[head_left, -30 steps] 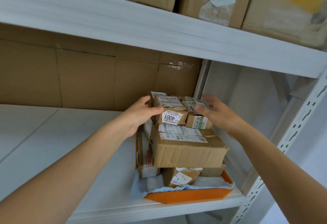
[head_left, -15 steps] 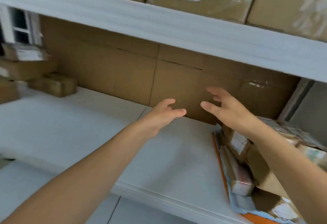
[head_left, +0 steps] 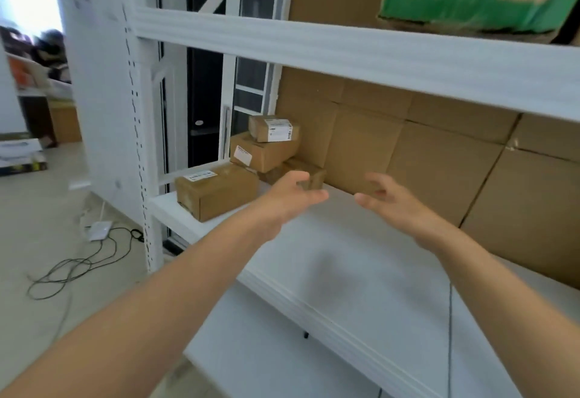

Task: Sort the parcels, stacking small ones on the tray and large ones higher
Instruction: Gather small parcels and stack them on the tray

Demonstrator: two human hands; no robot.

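Both arms are out over the white shelf (head_left: 361, 259), reaching toward the cluster of parcels at its far left end, against the cardboard backing (head_left: 408, 159). Judging from the task, the step in hand is picking the next parcel to sort, and the tray is nowhere in view, so whatever gets lifted will have to be carried off to one side.

Largest first: the long parcel (head_left: 216, 190) sits at the left front corner of the shelf, label on top. It looks like a 2-hand job, 1 palm on each short end. Behind it, nearer the back edge, the middle parcel (head_left: 263, 154) carries the top parcel (head_left: 273, 128), and that one is tilted. Better to take the top one off first, or it may slide as the lower box moves. The small parcel (head_left: 309, 176) lies low by the backing, partly hidden behind the left fingers; it seems tray-sized, but its full shape is hard to tell.

Now the hands. The left hand (head_left: 292, 196) is empty, fingers spread and loosely curled, thumb up, hovering in front of the small parcel without clearly touching it. The right hand (head_left: 392, 201) is empty too, fingers apart and blurred, palm turned inward, well clear of every parcel.
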